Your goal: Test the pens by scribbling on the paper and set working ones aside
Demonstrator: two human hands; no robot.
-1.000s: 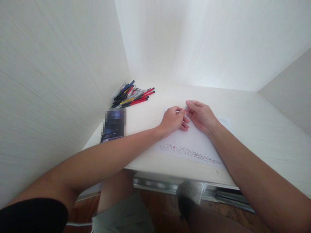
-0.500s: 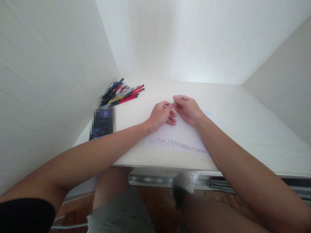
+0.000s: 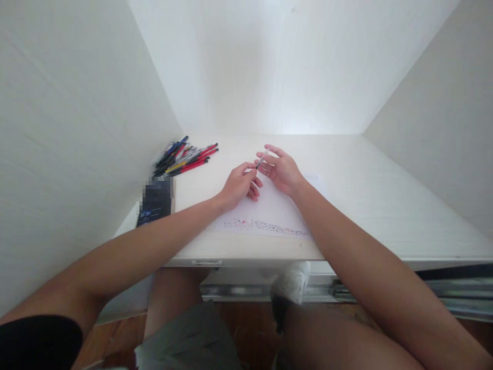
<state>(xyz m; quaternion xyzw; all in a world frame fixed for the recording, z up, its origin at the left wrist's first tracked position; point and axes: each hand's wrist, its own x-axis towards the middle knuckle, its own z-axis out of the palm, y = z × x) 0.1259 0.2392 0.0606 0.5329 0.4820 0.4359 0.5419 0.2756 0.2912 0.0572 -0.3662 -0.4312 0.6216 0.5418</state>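
Note:
A small pen with a clear barrel and a dark end [image 3: 262, 158] slants between my hands above a white paper [image 3: 269, 208]. My left hand [image 3: 241, 186] pinches its dark lower end between thumb and forefinger, the other fingers loosely curled. Around the upper part, my right hand [image 3: 283, 169] has its fingers spread, palm turned toward the pen; whether a fingertip touches it is too small to tell. Rows of small dark and red marks run along the paper's near edge.
A pile of black, red, blue and yellow pens [image 3: 185, 156] lies at the back left of the white desk [image 3: 370, 205]. Nearer stands a dark, partly pixelated object [image 3: 156, 203]. White panels rise at the left, back and right.
My right hand's fingers have opened, and more of the pen shows between my hands. The whole view has shifted, so desk and hands appear further left.

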